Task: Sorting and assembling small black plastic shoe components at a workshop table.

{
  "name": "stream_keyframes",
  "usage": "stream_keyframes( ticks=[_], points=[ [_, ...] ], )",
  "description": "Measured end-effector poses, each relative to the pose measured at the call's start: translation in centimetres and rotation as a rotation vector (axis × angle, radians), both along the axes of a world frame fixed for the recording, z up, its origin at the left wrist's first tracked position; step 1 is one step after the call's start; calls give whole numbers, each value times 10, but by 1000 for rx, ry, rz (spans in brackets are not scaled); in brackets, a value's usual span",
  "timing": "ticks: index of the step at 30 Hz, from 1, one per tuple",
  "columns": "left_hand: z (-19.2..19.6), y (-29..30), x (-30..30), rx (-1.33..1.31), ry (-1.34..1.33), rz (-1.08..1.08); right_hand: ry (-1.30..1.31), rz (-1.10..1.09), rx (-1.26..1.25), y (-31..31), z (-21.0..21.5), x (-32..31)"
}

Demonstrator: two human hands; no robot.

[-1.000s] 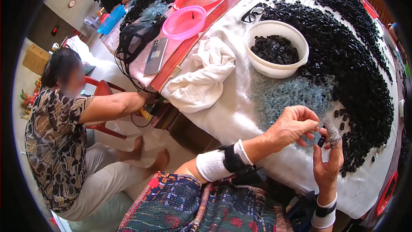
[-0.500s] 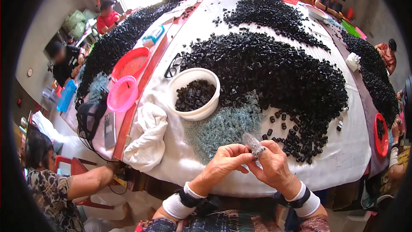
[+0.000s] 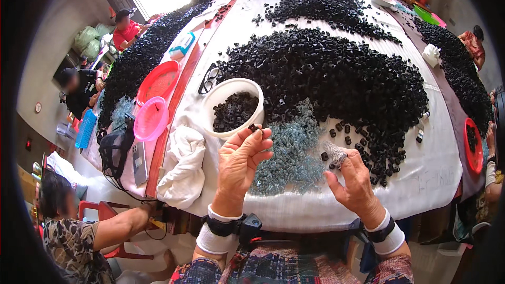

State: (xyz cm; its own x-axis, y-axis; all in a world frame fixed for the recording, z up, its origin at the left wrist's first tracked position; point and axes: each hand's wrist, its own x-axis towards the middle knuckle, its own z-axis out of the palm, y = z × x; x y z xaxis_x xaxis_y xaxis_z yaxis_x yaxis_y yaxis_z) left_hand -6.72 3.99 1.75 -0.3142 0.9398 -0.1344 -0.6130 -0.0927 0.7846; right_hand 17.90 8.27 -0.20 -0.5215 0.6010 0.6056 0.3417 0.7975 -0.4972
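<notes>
My left hand (image 3: 241,164) is raised over the table's near edge and pinches a small black plastic piece (image 3: 254,128) at its fingertips, right beside the white bowl (image 3: 211,106) of black pieces. My right hand (image 3: 354,179) holds a small bunch of clear greyish pieces (image 3: 335,153) between thumb and fingers. Between the two hands lies a heap of clear blue-grey pieces (image 3: 290,150) on the white cloth. Beyond it spreads a big pile of black pieces (image 3: 336,73).
A white cloth bundle (image 3: 184,165) lies left of the bowl, with a pink basin (image 3: 150,119), a red basin (image 3: 158,80) and glasses (image 3: 208,79) further back. A person (image 3: 73,231) sits low at my left; other people sit around the long table (image 3: 421,189).
My hands have parted: the left hand rose toward the white bowl with a black piece, and the right hand stayed with the clear bunch. The view tilted down and closer to the table.
</notes>
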Motion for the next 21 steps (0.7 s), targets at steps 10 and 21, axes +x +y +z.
stream_keyframes(
  ticks=[10, 21],
  points=[
    [-2, 10, -31, -41, 63, 162, -4, -69, 81, 14, 4, 6],
    [-2, -3, -10, 46, -76, -58, -204, -55, 62, 23, -7, 19]
  ],
)
